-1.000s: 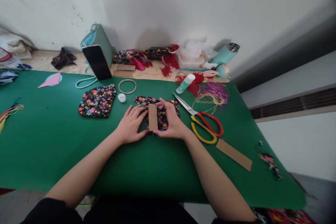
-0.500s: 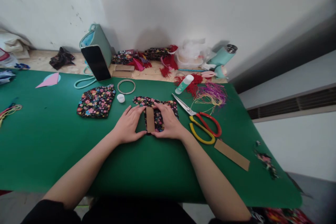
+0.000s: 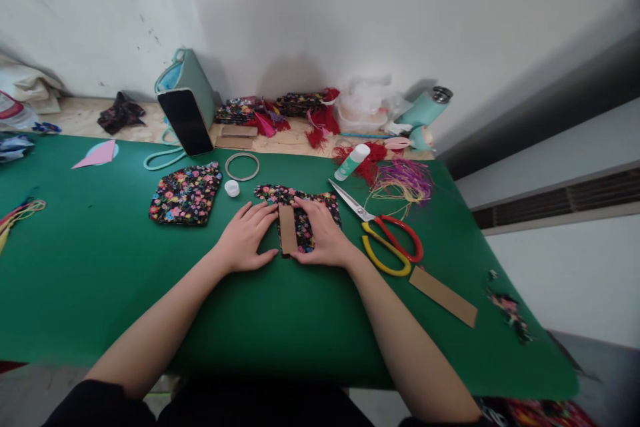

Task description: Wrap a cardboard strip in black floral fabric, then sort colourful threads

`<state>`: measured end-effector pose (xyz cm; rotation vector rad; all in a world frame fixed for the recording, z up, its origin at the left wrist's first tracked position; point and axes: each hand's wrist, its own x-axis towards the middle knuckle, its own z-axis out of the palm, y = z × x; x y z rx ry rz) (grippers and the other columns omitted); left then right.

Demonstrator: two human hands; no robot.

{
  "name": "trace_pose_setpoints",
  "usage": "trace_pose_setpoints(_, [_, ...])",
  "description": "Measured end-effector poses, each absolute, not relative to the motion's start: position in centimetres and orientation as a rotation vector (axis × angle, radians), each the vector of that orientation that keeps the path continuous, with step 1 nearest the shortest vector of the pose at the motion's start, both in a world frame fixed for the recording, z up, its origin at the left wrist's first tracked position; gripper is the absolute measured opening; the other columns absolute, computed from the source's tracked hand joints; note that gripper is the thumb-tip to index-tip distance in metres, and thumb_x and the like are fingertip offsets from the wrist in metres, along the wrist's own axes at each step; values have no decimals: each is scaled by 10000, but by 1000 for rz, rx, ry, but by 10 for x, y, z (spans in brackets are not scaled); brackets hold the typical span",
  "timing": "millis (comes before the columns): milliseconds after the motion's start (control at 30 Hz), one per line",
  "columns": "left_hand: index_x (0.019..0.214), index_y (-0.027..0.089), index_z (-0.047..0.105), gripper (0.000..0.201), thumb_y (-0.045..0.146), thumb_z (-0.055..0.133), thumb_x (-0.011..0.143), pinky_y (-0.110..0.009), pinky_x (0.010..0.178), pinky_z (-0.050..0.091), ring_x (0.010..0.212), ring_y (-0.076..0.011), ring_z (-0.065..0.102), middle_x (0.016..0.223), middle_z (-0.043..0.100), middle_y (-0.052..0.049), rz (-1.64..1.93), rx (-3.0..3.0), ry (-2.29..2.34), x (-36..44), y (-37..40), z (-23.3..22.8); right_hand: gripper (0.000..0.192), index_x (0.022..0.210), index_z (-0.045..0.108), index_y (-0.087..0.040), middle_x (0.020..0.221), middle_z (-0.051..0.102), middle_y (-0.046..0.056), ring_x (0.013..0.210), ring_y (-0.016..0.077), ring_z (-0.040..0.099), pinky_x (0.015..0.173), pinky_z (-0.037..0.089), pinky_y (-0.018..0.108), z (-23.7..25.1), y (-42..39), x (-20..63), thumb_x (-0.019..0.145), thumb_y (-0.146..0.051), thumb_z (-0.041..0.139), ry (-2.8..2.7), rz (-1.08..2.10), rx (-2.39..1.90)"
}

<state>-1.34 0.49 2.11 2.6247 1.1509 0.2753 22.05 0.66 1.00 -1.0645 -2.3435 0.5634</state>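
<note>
Item: brown card strip (image 3: 287,229), upright, lying on a floral fabric piece (image 3: 305,213) on the green mat (image 3: 100,267).

Change: against the earlier views the strip and both hands sit almost where they were; the whole scene shifts only slightly, as the camera does. Judged: the pressing-down step continues, nothing lifted.

Left hand (image 3: 245,240): flat, fingers spread, fingertips touching the strip's left edge, at 9 o'clock of it.

Right hand (image 3: 325,237): flat on the fabric, fingers spread, thumb at the strip's lower right, at 3 o'clock. Neither hand pinches anything.

Nearby: scissors (image 3: 387,237) at 3 o'clock; second fabric piece (image 3: 186,193) at 10 o'clock; spare card strip (image 3: 443,295) at 4 o'clock.
</note>
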Motion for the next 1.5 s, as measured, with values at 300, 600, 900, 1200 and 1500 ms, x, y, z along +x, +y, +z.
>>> trace_pose_setpoints(300, [1324, 129, 471, 625, 446, 552, 791, -502, 1150, 216, 1367, -308, 342, 1476, 400, -132, 263, 2656, 1139, -14, 5, 21, 1020, 1441, 186, -216, 1341, 431, 164, 1253, 360, 399, 1061, 330, 568, 8, 8, 222, 610, -330, 767, -2315, 551, -1017])
trace_pose_setpoints(600, [1315, 146, 489, 581, 420, 546, 806, -503, 1143, 232, 1361, -304, 354, 1473, 406, -127, 261, 2657, 1156, -13, 4, 21, 1036, 1447, 156, -218, 1338, 432, 168, 1268, 359, 393, 1068, 320, 569, 6, 8, 221, 626, -383, 767, -2351, 535, -1071])
trace_pose_setpoints(900, [1377, 154, 425, 626, 423, 538, 822, -505, 1148, 213, 1356, -298, 357, 1465, 414, -135, 282, 2633, 1155, -12, 4, 21, 1019, 1459, 159, -193, 1346, 446, 180, 1258, 353, 408, 1066, 316, 565, 7, 8, 219, 646, -387, 741, -2376, 543, -1098])
trace_pose_setpoints(1200, [1386, 231, 462, 615, 513, 531, 844, -519, 1136, 208, 1362, -314, 332, 1475, 391, -125, 246, 2675, 1143, -12, 4, 20, 958, 1460, 207, -213, 1347, 438, 174, 1276, 361, 391, 1059, 325, 584, 9, 6, 219, 690, -461, 719, -2374, 554, -1152])
trace_pose_setpoints(1500, [1367, 148, 480, 611, 461, 534, 844, -523, 1161, 170, 1409, -339, 229, 1503, 359, -120, 269, 2683, 1092, -8, 4, 20, 460, 1327, 448, -123, 1286, 554, 193, 1255, 350, 467, 1061, 347, 571, -3, 6, 225, 909, -313, 477, -2107, 142, -1444])
